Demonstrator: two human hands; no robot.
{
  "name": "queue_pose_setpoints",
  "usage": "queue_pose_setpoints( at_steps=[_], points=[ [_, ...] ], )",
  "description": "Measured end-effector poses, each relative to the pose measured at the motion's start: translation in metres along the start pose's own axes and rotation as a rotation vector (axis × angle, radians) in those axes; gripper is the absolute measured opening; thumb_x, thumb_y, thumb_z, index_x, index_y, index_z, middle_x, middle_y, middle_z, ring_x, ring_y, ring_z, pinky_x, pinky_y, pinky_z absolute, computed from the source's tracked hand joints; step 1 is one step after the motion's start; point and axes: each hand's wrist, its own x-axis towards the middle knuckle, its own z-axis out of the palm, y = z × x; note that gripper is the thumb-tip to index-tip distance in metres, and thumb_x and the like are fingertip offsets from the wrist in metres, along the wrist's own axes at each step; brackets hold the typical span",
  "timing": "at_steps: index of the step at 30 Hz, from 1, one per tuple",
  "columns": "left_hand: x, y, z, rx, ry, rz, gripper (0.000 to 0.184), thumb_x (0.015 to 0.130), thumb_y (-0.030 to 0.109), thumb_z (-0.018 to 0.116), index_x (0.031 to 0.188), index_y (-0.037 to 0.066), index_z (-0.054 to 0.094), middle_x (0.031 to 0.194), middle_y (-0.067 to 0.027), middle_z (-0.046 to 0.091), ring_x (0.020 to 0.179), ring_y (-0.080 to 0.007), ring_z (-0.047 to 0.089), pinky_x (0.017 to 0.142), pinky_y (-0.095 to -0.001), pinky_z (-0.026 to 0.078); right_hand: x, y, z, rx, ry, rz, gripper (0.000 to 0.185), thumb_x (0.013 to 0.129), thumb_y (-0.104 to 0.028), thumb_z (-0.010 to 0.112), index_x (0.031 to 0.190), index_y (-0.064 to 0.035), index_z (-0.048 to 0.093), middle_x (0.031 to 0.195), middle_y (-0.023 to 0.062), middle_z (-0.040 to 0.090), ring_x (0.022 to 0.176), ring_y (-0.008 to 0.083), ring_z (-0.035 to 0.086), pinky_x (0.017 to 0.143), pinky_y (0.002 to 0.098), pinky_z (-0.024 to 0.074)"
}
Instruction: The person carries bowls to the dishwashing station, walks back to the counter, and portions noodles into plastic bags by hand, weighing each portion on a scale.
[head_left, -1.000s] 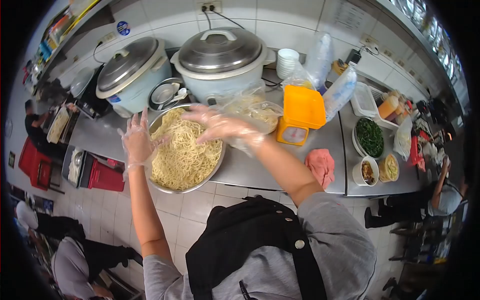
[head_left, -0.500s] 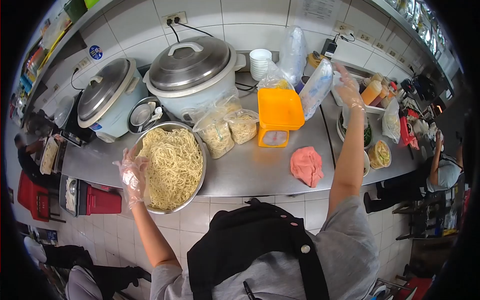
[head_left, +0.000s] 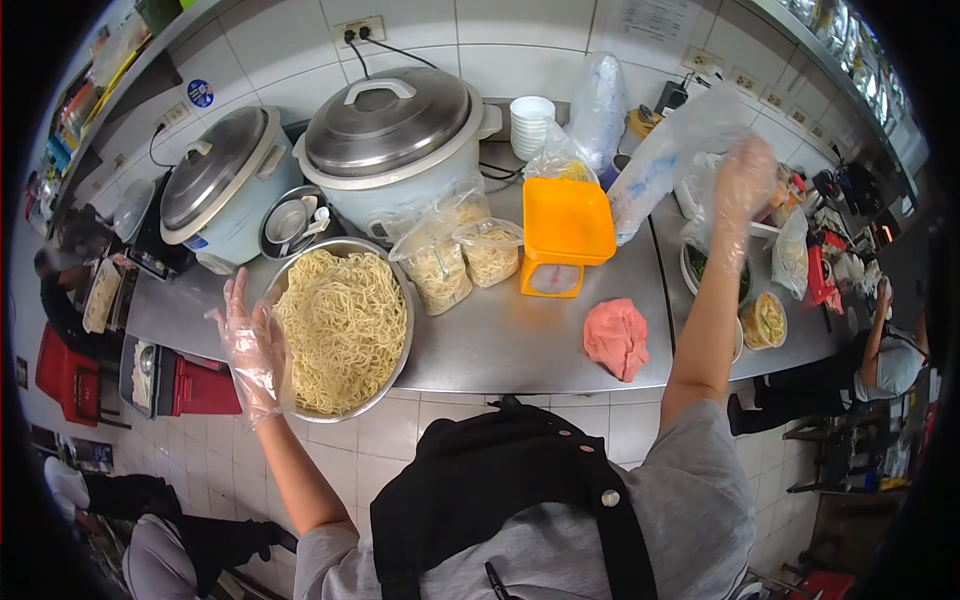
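My left hand (head_left: 254, 352), in a clear plastic glove, is open beside the left rim of a large metal bowl of pale noodles (head_left: 342, 325). My right hand (head_left: 745, 180), also gloved, is raised at the right with its fingers closed on a clear plastic bag (head_left: 690, 135). The bag stretches from the roll between the orange scale and my hand. An orange scale (head_left: 568, 230) stands mid-counter, with bags of noodles (head_left: 435, 270) to its left. A pink cloth (head_left: 615, 340) lies crumpled near the front edge.
Two rice cookers (head_left: 390, 135) (head_left: 222, 180) stand along the wall. White cups (head_left: 532, 127) are stacked behind the scale. A bowl of greens (head_left: 698, 270) and a tub of sliced vegetables (head_left: 765, 322) are at the right. Other people are at both sides, one in a grey shirt (head_left: 893, 355).
My right hand has moved from over the noodles to the far right and now pulls the plastic bag out. My left hand has shifted to the bowl's left side.
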Motion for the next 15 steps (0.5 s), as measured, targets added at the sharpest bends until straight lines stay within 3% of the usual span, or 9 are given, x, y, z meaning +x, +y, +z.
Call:
queue_pose_setpoints(
  at_steps=[2, 4, 6, 7, 8, 9, 11, 13, 15],
  points=[
    [0.001, 0.001, 0.005, -0.068, 0.106, 0.014, 0.021, 0.084, 0.010, 0.068, 0.103, 0.016, 0.073, 0.148, -0.0119, 0.048, 0.138, -0.0362, 0.043, 0.112, -0.0674, 0.027, 0.028, -0.037, -0.045, -0.100, 0.100, 0.014, 0.016, 0.087, -0.012, 0.061, 0.093, 0.0011, 0.068, 0.089, 0.0188, 0.068, 0.085, 0.0349, 0.066, 0.076, 0.0418, 0.0522],
    [0.004, 0.010, 0.002, 0.034, -0.011, -0.051, 0.019, 0.086, 0.014, 0.068, 0.105, 0.016, 0.073, 0.150, -0.0105, 0.047, 0.139, -0.0368, 0.041, 0.112, -0.0672, 0.026, 0.031, -0.064, -0.064, 0.406, -0.232, 0.213, 0.019, 0.090, -0.015, 0.062, 0.099, 0.0005, 0.069, 0.088, 0.0148, 0.067, 0.079, 0.0281, 0.064, 0.072, 0.0373, 0.0517],
    [0.005, 0.019, -0.003, 0.076, -0.060, -0.107, 0.022, 0.089, 0.023, 0.068, 0.110, 0.017, 0.073, 0.154, -0.0076, 0.043, 0.142, -0.0381, 0.037, 0.114, -0.0667, 0.024, 0.010, -0.128, -0.072, 0.728, -0.337, 0.322, 0.022, 0.092, -0.018, 0.062, 0.102, 0.0000, 0.069, 0.089, 0.0116, 0.067, 0.079, 0.0241, 0.062, 0.073, 0.0354, 0.0507],
    [0.003, 0.024, -0.003, 0.029, 0.002, -0.110, 0.027, 0.090, 0.029, 0.068, 0.114, 0.018, 0.073, 0.157, -0.0062, 0.040, 0.143, -0.0387, 0.035, 0.114, -0.0665, 0.022, -0.001, -0.165, -0.080, 1.007, -0.437, 0.433, 0.024, 0.094, -0.021, 0.062, 0.106, -0.0005, 0.069, 0.089, 0.0083, 0.066, 0.079, 0.0201, 0.060, 0.074, 0.0336, 0.0497],
    [-0.001, 0.030, 0.001, 0.084, -0.008, -0.075, 0.044, 0.089, 0.031, 0.068, 0.133, 0.022, 0.064, 0.162, -0.0074, 0.030, 0.146, -0.0402, 0.030, 0.115, -0.0660, 0.022, -0.009, -0.201, -0.094, 1.039, -0.546, 0.505, 0.027, 0.095, -0.025, 0.063, 0.107, -0.0013, 0.069, 0.091, 0.0062, 0.066, 0.083, 0.0177, 0.059, 0.077, 0.0326, 0.0489],
    [-0.001, 0.039, -0.005, 0.047, -0.046, -0.055, 0.072, 0.085, 0.039, 0.072, 0.150, 0.027, 0.044, 0.163, -0.0102, 0.025, 0.147, -0.0409, 0.028, 0.115, -0.0655, 0.022, -0.014, -0.233, -0.106, 1.062, -0.654, 0.574, 0.030, 0.095, -0.029, 0.063, 0.109, -0.0022, 0.069, 0.093, 0.0041, 0.066, 0.086, 0.0153, 0.059, 0.080, 0.0316, 0.0480],
    [-0.012, 0.054, -0.017, -0.277, 0.032, 0.041, 0.096, 0.075, 0.048, 0.078, 0.156, 0.029, 0.029, 0.163, -0.0167, 0.023, 0.147, -0.0421, 0.027, 0.115, -0.0649, 0.022, -0.033, -0.274, -0.104, 0.980, -0.855, 0.648, 0.034, 0.093, -0.032, 0.064, 0.111, -0.0030, 0.069, 0.093, 0.0033, 0.064, 0.090, 0.0138, 0.057, 0.086, 0.0290, 0.0452],
    [-0.022, 0.063, -0.017, -0.476, 0.086, 0.102, 0.103, 0.071, 0.052, 0.080, 0.157, 0.029, 0.028, 0.162, -0.0190, 0.023, 0.147, -0.0425, 0.027, 0.115, -0.0628, 0.026, -0.059, -0.293, -0.068, 1.296, -1.148, 0.725, 0.034, 0.091, -0.033, 0.067, 0.110, -0.0046, 0.070, 0.092, 0.0017, 0.064, 0.088, 0.0113, 0.056, 0.083, 0.0259, 0.0436],
    [-0.032, 0.069, -0.016, -0.669, 0.142, 0.157, 0.110, 0.066, 0.056, 0.081, 0.157, 0.028, 0.027, 0.161, -0.0214, 0.024, 0.146, -0.0429, 0.028, 0.114, -0.0607, 0.029, -0.066, -0.316, -0.065, 1.452, -1.231, 0.750, 0.033, 0.091, -0.032, 0.067, 0.109, -0.0055, 0.070, 0.090, 0.0009, 0.064, 0.085, 0.0098, 0.055, 0.079, 0.0250, 0.0427]
  ],
)
